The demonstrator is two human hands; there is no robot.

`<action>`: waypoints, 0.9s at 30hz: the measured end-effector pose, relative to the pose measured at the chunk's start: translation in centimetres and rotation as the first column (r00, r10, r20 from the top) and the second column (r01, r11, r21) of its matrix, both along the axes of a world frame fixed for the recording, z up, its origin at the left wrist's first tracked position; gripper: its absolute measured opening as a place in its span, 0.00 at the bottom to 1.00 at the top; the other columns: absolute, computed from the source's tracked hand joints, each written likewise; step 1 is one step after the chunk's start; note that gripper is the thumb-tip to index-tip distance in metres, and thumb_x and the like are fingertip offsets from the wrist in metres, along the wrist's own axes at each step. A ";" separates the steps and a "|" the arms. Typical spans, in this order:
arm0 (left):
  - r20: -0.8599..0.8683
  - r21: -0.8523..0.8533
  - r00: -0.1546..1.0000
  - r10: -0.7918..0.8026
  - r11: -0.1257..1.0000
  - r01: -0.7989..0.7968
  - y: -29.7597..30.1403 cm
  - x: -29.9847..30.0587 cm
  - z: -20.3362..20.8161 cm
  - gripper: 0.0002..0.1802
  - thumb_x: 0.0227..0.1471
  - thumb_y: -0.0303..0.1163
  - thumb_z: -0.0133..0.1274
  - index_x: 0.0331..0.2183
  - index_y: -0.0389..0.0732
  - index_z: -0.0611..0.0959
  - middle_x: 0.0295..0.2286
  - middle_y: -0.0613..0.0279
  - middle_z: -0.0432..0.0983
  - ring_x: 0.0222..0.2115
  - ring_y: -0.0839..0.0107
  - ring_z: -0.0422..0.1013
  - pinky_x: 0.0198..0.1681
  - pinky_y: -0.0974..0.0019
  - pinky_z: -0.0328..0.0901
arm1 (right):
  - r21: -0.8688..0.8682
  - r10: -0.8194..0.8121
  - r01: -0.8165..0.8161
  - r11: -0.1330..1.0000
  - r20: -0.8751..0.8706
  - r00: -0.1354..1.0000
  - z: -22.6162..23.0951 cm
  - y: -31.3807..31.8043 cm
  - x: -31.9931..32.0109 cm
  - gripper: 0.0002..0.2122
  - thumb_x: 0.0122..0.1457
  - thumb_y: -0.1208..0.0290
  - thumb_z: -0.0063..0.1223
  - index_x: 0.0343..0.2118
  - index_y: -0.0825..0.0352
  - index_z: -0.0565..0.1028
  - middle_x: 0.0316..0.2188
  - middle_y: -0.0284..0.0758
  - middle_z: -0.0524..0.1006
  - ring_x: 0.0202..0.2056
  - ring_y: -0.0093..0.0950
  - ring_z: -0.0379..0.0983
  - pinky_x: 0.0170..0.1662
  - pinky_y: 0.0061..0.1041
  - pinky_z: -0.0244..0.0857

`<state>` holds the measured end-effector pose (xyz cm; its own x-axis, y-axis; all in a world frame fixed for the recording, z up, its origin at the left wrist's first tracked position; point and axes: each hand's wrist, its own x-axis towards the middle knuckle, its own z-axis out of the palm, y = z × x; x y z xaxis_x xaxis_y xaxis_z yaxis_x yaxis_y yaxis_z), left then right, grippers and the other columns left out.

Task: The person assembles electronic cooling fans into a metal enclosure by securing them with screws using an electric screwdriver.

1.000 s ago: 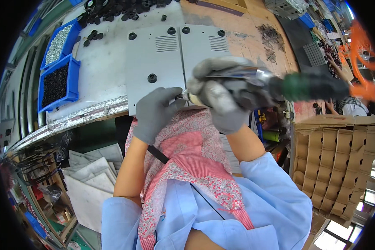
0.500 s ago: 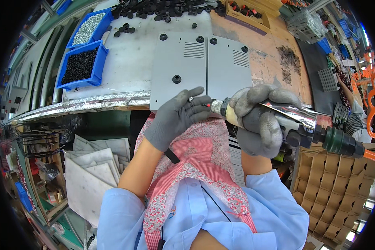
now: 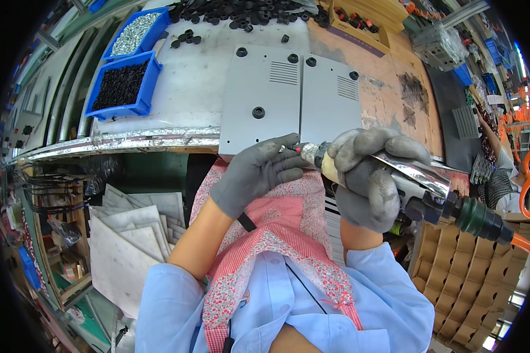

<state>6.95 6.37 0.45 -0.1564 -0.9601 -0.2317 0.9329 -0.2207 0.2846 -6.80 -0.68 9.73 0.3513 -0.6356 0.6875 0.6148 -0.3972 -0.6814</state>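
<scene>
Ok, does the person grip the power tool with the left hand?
No, the right hand is wrapped around the power tool, while the left hand is at its tip.

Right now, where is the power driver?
In the head view, the power driver is right of centre, held in the right hand, its tip pointing left, close to the left hand, by the near edge of the gray panels.

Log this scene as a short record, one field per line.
Right hand: gloved, closed around a power tool
Left hand: gloved, beside the tool's tip; grip unclear
Table: two gray cases with round black feet
Upper left: blue bin of small black pieces, another of silvery pieces
Lower right: cardboard dividers
</scene>
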 end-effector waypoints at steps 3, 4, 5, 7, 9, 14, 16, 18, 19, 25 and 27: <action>0.033 -0.094 0.999 -0.040 0.995 0.043 0.2 0.3 -0.5 0.24 0.57 0.34 0.38 0.52 0.31 0.62 0.42 0.46 0.68 0.41 0.61 0.70 0.43 0.62 0.68 | 0.010 0.037 -0.038 0.999 0.041 0.998 -0.3 0.2 0.6 0.18 0.51 0.67 0.48 0.46 0.63 0.64 0.30 0.41 0.71 0.25 0.28 0.70 0.29 0.32 0.68; 0.067 -0.156 0.995 -0.070 0.984 0.080 0.3 0.4 -0.6 0.25 0.57 0.35 0.38 0.52 0.31 0.61 0.44 0.44 0.67 0.44 0.57 0.69 0.44 0.61 0.68 | 0.010 0.043 -0.043 0.999 0.041 0.998 -0.4 0.2 0.7 0.18 0.51 0.67 0.48 0.46 0.63 0.64 0.30 0.41 0.71 0.25 0.28 0.70 0.29 0.32 0.68; 0.067 -0.157 0.996 -0.064 0.985 0.074 0.4 0.4 -0.4 0.25 0.57 0.35 0.38 0.52 0.31 0.61 0.44 0.44 0.67 0.44 0.57 0.69 0.44 0.61 0.68 | -0.007 0.048 -0.048 0.999 0.045 0.998 -0.5 0.1 0.7 0.19 0.51 0.67 0.48 0.46 0.63 0.64 0.31 0.41 0.71 0.25 0.28 0.70 0.28 0.32 0.68; 0.102 -0.113 0.994 -0.039 0.992 0.051 0.6 0.4 0.4 0.25 0.56 0.34 0.37 0.53 0.31 0.61 0.45 0.44 0.67 0.43 0.56 0.69 0.43 0.61 0.69 | -0.022 0.057 -0.056 0.998 0.048 0.997 -0.5 0.1 0.5 0.19 0.51 0.67 0.48 0.47 0.63 0.64 0.31 0.41 0.72 0.25 0.27 0.69 0.28 0.32 0.68; 0.091 -0.080 0.995 -0.028 0.996 0.035 0.6 0.4 1.2 0.24 0.56 0.33 0.37 0.53 0.32 0.62 0.43 0.47 0.69 0.40 0.60 0.70 0.41 0.63 0.69 | 0.040 0.097 -0.096 0.995 -0.006 0.995 -0.2 0.1 -0.1 0.25 0.49 0.60 0.60 0.44 0.63 0.60 0.32 0.44 0.71 0.28 0.29 0.71 0.35 0.35 0.70; 0.044 -0.041 0.999 -0.016 0.999 0.018 0.5 0.3 1.3 0.24 0.56 0.31 0.36 0.53 0.32 0.63 0.41 0.51 0.70 0.38 0.64 0.72 0.38 0.66 0.70 | 0.020 0.148 -0.148 0.989 0.005 0.989 -0.1 0.0 0.1 0.24 0.49 0.60 0.59 0.44 0.62 0.60 0.32 0.44 0.71 0.28 0.29 0.71 0.35 0.34 0.70; 0.082 -0.065 0.996 -0.017 0.998 0.023 0.6 0.2 1.6 0.24 0.55 0.29 0.36 0.53 0.32 0.62 0.41 0.51 0.70 0.37 0.65 0.72 0.37 0.66 0.70 | 0.015 0.130 -0.130 0.991 -0.021 0.991 0.0 0.2 0.0 0.24 0.49 0.60 0.59 0.44 0.62 0.60 0.32 0.43 0.71 0.29 0.29 0.71 0.35 0.34 0.70; 0.128 -0.066 0.992 -0.005 0.998 0.014 0.7 0.0 1.8 0.24 0.55 0.28 0.36 0.53 0.32 0.62 0.41 0.51 0.70 0.37 0.65 0.72 0.37 0.67 0.70 | 0.027 0.117 -0.117 0.993 -0.029 0.993 0.0 0.4 0.0 0.24 0.50 0.60 0.59 0.44 0.62 0.59 0.32 0.43 0.70 0.29 0.29 0.71 0.35 0.35 0.70; 0.174 -0.067 0.985 0.005 0.998 0.007 0.7 0.0 1.8 0.24 0.55 0.28 0.36 0.53 0.32 0.62 0.41 0.51 0.70 0.37 0.66 0.72 0.36 0.68 0.70 | 0.023 0.118 -0.117 0.993 -0.029 0.993 0.0 0.3 0.0 0.24 0.50 0.60 0.59 0.44 0.62 0.59 0.32 0.43 0.70 0.29 0.29 0.71 0.35 0.35 0.70; 0.292 -0.140 0.955 0.046 0.990 -0.004 1.1 0.1 0.9 0.25 0.54 0.29 0.37 0.53 0.31 0.61 0.38 0.51 0.71 0.34 0.69 0.72 0.32 0.73 0.68 | -0.005 0.115 -0.115 0.993 -0.050 0.992 -0.3 0.3 0.1 0.24 0.51 0.60 0.57 0.44 0.62 0.57 0.32 0.44 0.70 0.29 0.30 0.70 0.34 0.34 0.70; 0.404 -0.150 0.913 0.056 0.989 0.006 1.3 0.1 1.4 0.25 0.54 0.30 0.38 0.54 0.31 0.61 0.36 0.52 0.71 0.33 0.70 0.71 0.30 0.74 0.67 | -0.039 0.120 -0.124 0.992 -0.082 0.989 -0.1 0.2 0.1 0.22 0.53 0.62 0.56 0.45 0.62 0.57 0.32 0.44 0.70 0.29 0.30 0.70 0.34 0.35 0.70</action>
<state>7.05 7.70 1.84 -0.0538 -0.9903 -0.1282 0.7347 -0.1262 0.6666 -6.68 -0.45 9.60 0.4790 -0.5542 0.6808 0.6050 -0.3535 -0.7134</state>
